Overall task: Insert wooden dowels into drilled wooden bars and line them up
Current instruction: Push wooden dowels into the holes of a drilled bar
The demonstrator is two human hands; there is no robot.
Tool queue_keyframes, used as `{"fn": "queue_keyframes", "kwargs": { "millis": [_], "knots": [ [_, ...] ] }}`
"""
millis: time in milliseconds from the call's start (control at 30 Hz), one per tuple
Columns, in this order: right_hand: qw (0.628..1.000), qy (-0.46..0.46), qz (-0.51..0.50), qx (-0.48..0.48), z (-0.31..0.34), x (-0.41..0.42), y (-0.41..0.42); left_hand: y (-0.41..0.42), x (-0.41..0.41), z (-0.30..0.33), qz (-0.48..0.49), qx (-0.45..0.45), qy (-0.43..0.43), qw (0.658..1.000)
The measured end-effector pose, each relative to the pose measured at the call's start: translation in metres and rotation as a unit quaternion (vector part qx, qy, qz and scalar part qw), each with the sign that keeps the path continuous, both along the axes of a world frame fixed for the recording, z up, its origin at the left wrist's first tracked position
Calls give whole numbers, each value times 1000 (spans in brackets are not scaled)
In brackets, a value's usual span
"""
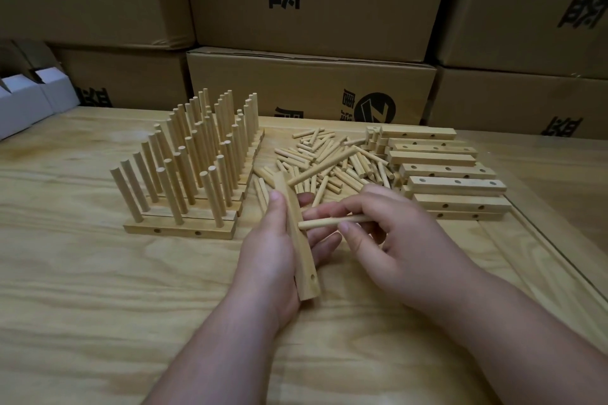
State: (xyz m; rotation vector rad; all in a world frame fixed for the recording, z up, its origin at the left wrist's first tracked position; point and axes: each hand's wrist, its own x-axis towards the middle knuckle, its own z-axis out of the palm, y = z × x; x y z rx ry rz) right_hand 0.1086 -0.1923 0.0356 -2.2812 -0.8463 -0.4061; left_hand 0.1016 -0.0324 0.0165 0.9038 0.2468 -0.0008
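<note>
Mid-insertion: left hand [273, 240] gripping bar [297, 240], right hand [378, 227] pinching dowel [332, 222] at its side, next needing tip aligned with hole and pushed.

From the head camera I see only my two forearms and hands, entering from the bottom of the frame. Both arms are bare as far as the frame shows them: no sleeve edge or cuff reaches into view on either side. The left hand [276, 250] wears no glove, ring, or band that I can make out, and its wrist carries no watch or strap. The right hand [391, 240] is likewise ungloved, with nothing visible on the fingers or wrist. The fingernails that show are short and unpainted. The rest of my body lies outside the frame.
</note>
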Motion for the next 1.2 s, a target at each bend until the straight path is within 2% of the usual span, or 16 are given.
{"fn": "queue_keyframes", "kwargs": {
  "millis": [300,800,1000,1200],
  "knots": [
    [996,-50,-30,-62,7,-2,4,0,4,-5,-16,22,-12,1000],
    [998,9,-45,-32,12,-8,8,-3,10,-13,-29,105,-30,994],
    [989,109,-87,44,2,-5,8,-2,10,-15,-32,130,-54,989],
    [963,218,-132,89,6,-4,9,-2,7,-18,-32,169,-83,982]
  ]
}}
